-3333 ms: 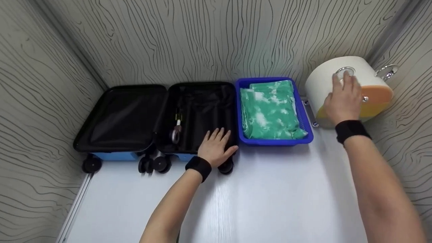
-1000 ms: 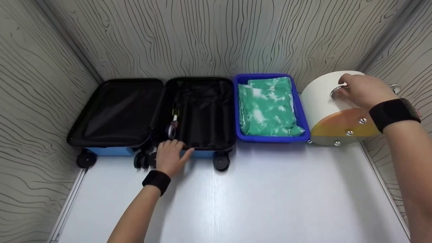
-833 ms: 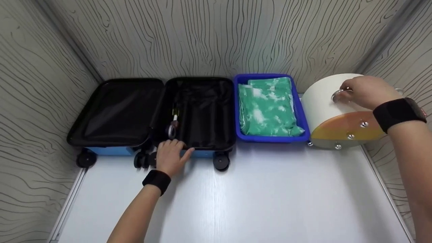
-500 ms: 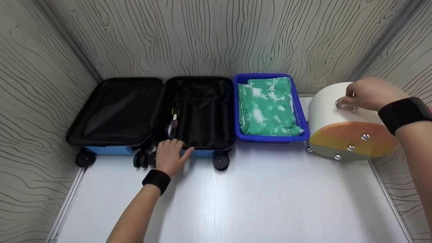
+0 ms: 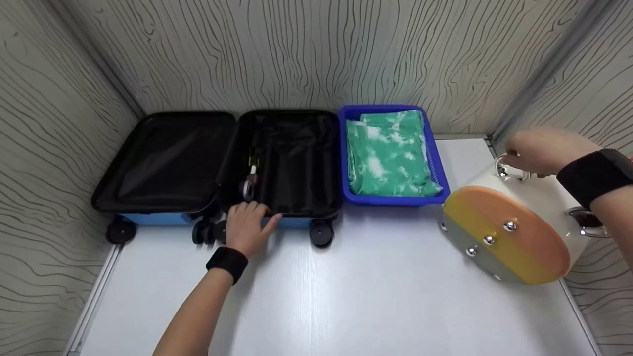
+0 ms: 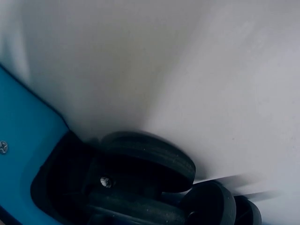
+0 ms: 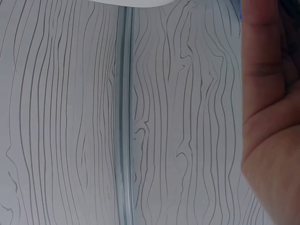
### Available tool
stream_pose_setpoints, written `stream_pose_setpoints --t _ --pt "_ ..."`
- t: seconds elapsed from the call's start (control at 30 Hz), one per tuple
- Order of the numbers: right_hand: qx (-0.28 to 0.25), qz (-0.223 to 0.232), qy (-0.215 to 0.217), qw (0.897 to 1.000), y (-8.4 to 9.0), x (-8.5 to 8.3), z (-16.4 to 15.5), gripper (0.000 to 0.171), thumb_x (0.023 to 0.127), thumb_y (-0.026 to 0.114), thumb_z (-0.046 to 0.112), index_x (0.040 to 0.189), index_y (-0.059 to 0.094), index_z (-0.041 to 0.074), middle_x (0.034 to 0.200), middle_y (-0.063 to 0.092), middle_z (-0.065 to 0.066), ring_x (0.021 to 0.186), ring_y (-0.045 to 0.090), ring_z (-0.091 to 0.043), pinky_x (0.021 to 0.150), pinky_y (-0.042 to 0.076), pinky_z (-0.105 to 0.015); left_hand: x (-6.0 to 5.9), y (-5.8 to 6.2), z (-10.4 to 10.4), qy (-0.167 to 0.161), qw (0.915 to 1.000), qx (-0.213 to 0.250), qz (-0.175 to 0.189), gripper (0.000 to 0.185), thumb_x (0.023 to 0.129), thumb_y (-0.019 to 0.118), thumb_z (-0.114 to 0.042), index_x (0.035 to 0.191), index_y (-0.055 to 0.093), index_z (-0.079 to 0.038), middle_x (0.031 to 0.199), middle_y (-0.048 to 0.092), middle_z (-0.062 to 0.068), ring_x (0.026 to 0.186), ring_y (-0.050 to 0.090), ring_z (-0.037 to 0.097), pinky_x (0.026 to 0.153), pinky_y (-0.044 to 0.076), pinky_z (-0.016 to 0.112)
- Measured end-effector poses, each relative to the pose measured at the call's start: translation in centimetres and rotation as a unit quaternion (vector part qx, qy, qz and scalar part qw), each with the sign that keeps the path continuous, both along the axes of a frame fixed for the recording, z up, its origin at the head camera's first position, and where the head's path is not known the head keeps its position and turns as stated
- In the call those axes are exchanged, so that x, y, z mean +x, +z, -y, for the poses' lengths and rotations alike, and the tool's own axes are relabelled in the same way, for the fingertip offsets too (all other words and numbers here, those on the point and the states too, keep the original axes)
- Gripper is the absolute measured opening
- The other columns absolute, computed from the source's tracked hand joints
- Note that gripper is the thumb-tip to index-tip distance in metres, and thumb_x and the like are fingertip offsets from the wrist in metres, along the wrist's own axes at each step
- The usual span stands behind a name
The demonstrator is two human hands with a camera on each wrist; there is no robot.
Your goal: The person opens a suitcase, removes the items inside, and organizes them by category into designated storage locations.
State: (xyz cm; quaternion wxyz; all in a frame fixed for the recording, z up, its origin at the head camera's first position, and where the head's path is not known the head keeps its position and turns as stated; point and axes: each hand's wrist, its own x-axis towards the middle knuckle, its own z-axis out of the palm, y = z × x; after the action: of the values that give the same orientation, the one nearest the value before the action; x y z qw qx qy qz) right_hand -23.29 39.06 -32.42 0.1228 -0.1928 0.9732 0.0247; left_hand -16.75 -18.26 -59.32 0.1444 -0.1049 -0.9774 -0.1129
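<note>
A round white case [image 5: 514, 225] with an orange and yellow face hangs tilted over the table's right side. My right hand [image 5: 541, 151] grips its metal ring handle [image 5: 509, 170]. An open black-lined blue suitcase [image 5: 217, 163] lies at the back left. My left hand [image 5: 249, 230] rests with loosely bent fingers on its front rim, between the wheels [image 6: 145, 164]. The right wrist view shows only part of my hand [image 7: 269, 117] against the patterned wall.
A blue basket [image 5: 346, 148] of folded green and white cloths [image 5: 388, 153] stands between suitcase and case. Patterned walls close in the white table [image 5: 346, 296] on three sides. A small roll and strap [image 5: 248, 185] lie in the suitcase's right half.
My right hand has lifted the round case off its back-right spot and pulled it forward and right, tilting its orange face toward me. The left hand stays on the suitcase rim.
</note>
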Motion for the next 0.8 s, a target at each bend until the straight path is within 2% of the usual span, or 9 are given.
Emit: stream_pose_setpoints --t 0.23,0.47,0.67,0.8 --pt "-0.001 0.01 0.021 1.0 0.0 1.1 1.9 0.017 0.093 0.056 0.012 0.078 0.064 0.015 0.066 0.056 0.003 0.051 0.056 -0.016 0.05 0.043 -0.037 0.0 0.0 0.0 -0.003 1.0 0.002 -0.001 0.061 0.103 0.04 -0.066 0.108 0.071 -0.013 0.102 0.065 0.009 0.099 0.058 0.034 0.1 0.041 0.052" --pt "-0.015 0.019 0.041 0.999 -0.3 2.0 3.3 0.021 0.09 0.051 0.006 0.074 0.06 0.016 0.057 0.053 0.004 0.046 0.053 -0.014 0.048 0.04 -0.035 0.0 -0.1 0.0 -0.001 1.0 0.004 -0.009 0.06 0.102 0.042 -0.066 0.106 0.071 -0.013 0.099 0.066 0.009 0.099 0.058 0.034 0.099 0.041 0.052" --pt "-0.042 0.063 0.04 0.996 -0.4 2.4 4.7 0.025 0.094 0.049 0.007 0.094 0.073 0.009 0.058 0.057 0.003 0.047 0.056 -0.013 0.051 0.047 -0.034 -0.1 0.0 0.0 0.002 1.0 -0.002 -0.006 0.063 0.102 0.04 -0.067 0.109 0.071 -0.013 0.102 0.066 0.009 0.101 0.058 0.034 0.1 0.041 0.052" --pt "-0.054 0.065 0.056 0.995 -0.6 2.7 5.9 0.027 0.096 0.048 0.007 0.1 0.075 0.005 0.056 0.057 0.005 0.045 0.055 -0.012 0.055 0.05 -0.034 0.0 0.0 0.0 0.003 1.0 -0.003 -0.001 0.065 0.102 0.039 -0.068 0.112 0.071 -0.013 0.104 0.066 0.01 0.102 0.058 0.034 0.1 0.041 0.052"
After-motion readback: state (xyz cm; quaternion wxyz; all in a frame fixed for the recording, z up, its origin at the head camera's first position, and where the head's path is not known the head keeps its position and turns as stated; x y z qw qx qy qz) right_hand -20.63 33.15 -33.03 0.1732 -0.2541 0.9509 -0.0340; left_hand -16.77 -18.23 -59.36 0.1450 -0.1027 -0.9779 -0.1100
